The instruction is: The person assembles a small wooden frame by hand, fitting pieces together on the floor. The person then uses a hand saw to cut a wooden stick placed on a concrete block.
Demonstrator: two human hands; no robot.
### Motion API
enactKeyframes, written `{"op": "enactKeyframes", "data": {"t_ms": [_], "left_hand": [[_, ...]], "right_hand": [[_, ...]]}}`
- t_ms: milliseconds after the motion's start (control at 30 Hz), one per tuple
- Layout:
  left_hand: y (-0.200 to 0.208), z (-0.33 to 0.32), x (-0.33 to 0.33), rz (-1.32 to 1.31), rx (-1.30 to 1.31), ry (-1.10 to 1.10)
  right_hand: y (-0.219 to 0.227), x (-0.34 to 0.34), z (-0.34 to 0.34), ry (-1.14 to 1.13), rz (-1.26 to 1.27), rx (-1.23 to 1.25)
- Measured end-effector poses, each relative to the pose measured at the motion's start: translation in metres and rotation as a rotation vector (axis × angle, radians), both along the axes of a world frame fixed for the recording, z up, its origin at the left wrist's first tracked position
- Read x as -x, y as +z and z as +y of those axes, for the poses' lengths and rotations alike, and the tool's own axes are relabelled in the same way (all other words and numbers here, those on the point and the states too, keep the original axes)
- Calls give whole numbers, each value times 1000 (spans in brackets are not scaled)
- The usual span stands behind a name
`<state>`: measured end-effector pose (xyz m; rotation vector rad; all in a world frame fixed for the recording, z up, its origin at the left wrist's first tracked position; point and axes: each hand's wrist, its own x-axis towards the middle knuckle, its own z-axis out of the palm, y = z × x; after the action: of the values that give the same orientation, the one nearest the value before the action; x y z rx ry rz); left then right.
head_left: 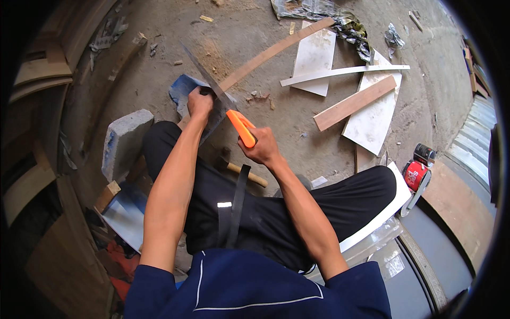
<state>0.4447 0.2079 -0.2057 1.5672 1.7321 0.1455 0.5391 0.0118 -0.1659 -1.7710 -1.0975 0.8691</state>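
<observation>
My right hand (pixel 261 148) is closed around the orange handle of a handsaw (pixel 241 129). The saw's blade slants away to the upper left, crossing a long thin wooden strip (pixel 276 53) close to my left hand (pixel 200 103). That left hand is closed at the near end of the strip, though its fingertips and exact grip are partly hidden. Beneath it lies a worn blue-and-grey piece (pixel 183 87), whose kind I cannot make out. Between my legs a wooden tool handle (pixel 247 174) rests on the floor, its head mostly in shadow.
A concrete block (pixel 127 143) stands by my left knee. To the right lie white boards (pixel 374 106), a white strip (pixel 345 74) and a short wooden plank (pixel 355 103). A red and black power tool (pixel 416 178) sits beyond my right knee. Crumpled plastic (pixel 350 29) lies far off.
</observation>
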Motion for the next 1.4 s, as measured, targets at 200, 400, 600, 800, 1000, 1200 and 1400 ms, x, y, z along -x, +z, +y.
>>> {"op": "enactKeyframes", "data": {"t_ms": [200,400,600,800,1000,1200,1400], "left_hand": [[11,-2,-4,0,-11,-131],[-36,-19,30,-4,-609,-417],[-18,-11,15,61,-643,-683],[-20,-7,10,100,-637,-652],[-31,-7,13,81,-681,-630],[-31,-6,12,62,-718,-632],[-29,-5,9,55,-745,-553]], "right_hand": [[-1,-5,-3,3,-1,-19],[5,-6,-6,23,45,-61],[-4,-9,-10,21,79,-35],[-1,-7,-9,13,122,-37],[1,-11,-8,23,85,-18],[7,-16,-5,48,89,1],[7,-14,6,21,148,9]]}}
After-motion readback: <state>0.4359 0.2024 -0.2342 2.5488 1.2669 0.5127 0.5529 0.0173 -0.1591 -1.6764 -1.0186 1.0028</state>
